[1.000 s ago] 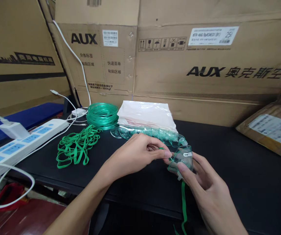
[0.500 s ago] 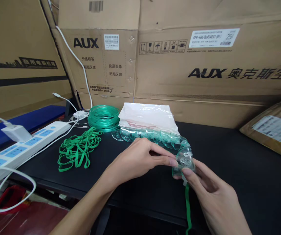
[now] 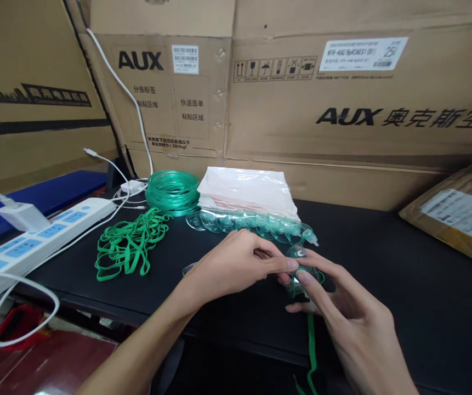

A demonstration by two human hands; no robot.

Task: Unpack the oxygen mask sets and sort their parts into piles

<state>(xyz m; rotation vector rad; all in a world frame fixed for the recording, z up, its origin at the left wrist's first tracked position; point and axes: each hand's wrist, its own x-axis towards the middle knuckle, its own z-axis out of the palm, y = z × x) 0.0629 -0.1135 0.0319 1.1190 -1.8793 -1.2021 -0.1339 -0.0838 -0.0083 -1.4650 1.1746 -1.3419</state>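
Both my hands meet over the black table (image 3: 404, 285) around a clear green plastic mask (image 3: 301, 266). My left hand (image 3: 236, 266) pinches the mask's left edge with thumb and fingertips. My right hand (image 3: 342, 312) grips it from the right, thumb pressed on its front. A green elastic strap (image 3: 310, 345) hangs from the mask down past the table's front edge. Just behind the hands lies a row of nested green masks (image 3: 256, 222).
A pile of green elastic straps (image 3: 129, 247) and a coil of green tubing (image 3: 172, 192) lie at the left. A stack of clear plastic bags (image 3: 248, 189) sits behind the masks. A white power strip (image 3: 34, 238) with cables is far left; AUX cardboard boxes (image 3: 342, 109) wall the back.
The mask has been turned and lowered a little between my hands. My right thumb has shifted onto its front. The strap still hangs down.
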